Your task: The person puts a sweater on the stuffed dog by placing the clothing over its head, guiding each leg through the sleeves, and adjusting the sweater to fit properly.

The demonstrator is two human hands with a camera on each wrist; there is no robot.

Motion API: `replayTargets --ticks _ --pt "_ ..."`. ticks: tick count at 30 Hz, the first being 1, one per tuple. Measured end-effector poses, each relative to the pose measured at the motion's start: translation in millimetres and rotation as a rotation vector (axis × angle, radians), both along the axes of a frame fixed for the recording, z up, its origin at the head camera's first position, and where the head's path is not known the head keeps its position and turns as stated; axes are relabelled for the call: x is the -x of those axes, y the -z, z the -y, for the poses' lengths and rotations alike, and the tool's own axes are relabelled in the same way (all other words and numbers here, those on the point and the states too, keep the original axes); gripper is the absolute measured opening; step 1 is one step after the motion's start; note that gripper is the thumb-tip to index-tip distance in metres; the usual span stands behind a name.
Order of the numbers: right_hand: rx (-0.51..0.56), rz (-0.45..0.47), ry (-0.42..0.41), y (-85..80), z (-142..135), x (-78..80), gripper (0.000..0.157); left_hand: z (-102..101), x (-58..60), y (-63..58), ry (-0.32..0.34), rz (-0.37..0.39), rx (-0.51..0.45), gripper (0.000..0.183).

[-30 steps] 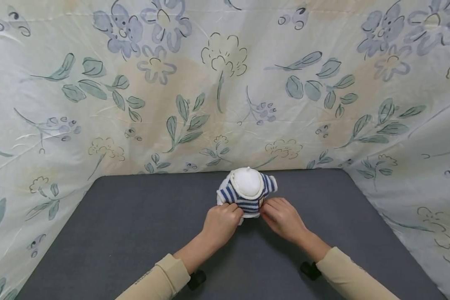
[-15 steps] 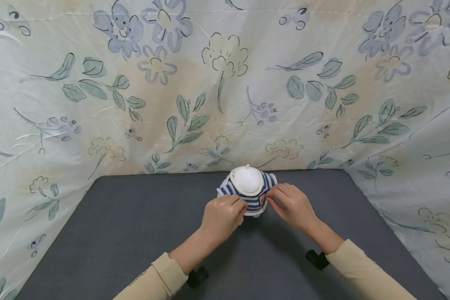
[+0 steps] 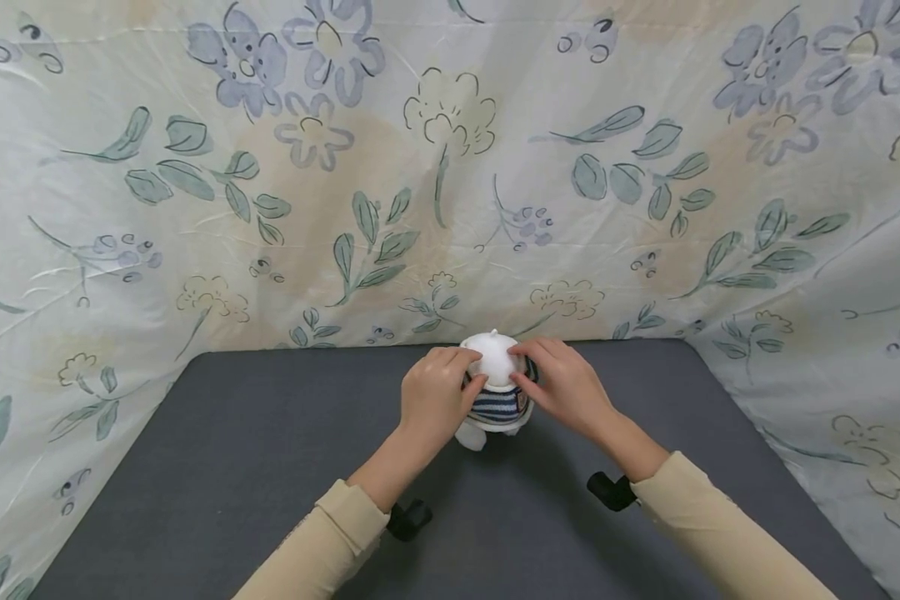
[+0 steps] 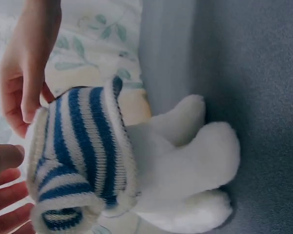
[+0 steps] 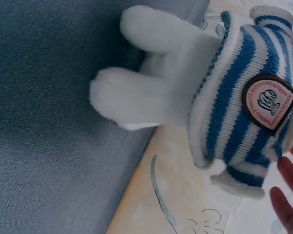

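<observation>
A white plush toy (image 3: 493, 354) stands on its stubby legs (image 4: 200, 158) in a blue-and-white striped knitted sweater (image 3: 497, 406). Both hands are at its rounded white top, one on each side of the sweater's cream collar. My left hand (image 3: 432, 392) holds thumb and index finger apart by the collar; its other fingers (image 4: 10, 200) spread near one sleeve in the left wrist view. On the other side, my right hand (image 3: 566, 387) touches the collar with thumb and index apart. Its remaining fingers (image 5: 283, 207) stretch out loosely. A pink badge (image 5: 269, 103) with dark edging decorates the sweater.
The toy stands near the back of a dark grey table (image 3: 270, 450). Pale floral cloth (image 3: 450, 183) hangs behind and at both sides. Black wrist devices (image 3: 611, 492) hang under the forearms beside beige sleeves.
Both hands have moved up to the collar, the left from the sweater's lower front, the right from beside the badge. The sleeves are now hidden behind the hands in the head view.
</observation>
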State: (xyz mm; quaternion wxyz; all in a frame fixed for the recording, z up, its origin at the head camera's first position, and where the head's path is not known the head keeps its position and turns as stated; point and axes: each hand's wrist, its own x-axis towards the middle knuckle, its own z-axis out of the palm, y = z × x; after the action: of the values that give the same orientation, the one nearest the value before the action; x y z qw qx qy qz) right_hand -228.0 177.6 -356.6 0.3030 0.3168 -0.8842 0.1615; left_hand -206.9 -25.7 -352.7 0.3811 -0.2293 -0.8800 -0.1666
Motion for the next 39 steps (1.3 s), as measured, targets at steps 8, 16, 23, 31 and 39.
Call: replayTargets --ticks 8,16,23,31,39 --pt "-0.09 0.058 0.082 -3.7 -0.6 1.8 0.031 0.9 2.6 5.6 -0.054 0.079 0.032 0.032" --pt "-0.123 0.222 0.133 -3.0 -6.2 1.8 0.039 -1.1 2.7 7.9 -0.084 0.129 0.055 0.033" --pt "-0.113 0.373 0.157 -0.4 -5.5 4.0 0.05 -3.0 2.7 9.3 -0.108 0.179 0.06 0.035" --pt "-0.088 0.428 0.213 4.4 -0.3 3.8 0.045 -1.2 3.6 12.9 -0.104 0.224 0.015 0.041" --pt "0.028 0.457 0.106 16.6 -1.2 5.7 0.05 -0.5 5.1 17.1 -0.125 0.299 -0.043 0.044"
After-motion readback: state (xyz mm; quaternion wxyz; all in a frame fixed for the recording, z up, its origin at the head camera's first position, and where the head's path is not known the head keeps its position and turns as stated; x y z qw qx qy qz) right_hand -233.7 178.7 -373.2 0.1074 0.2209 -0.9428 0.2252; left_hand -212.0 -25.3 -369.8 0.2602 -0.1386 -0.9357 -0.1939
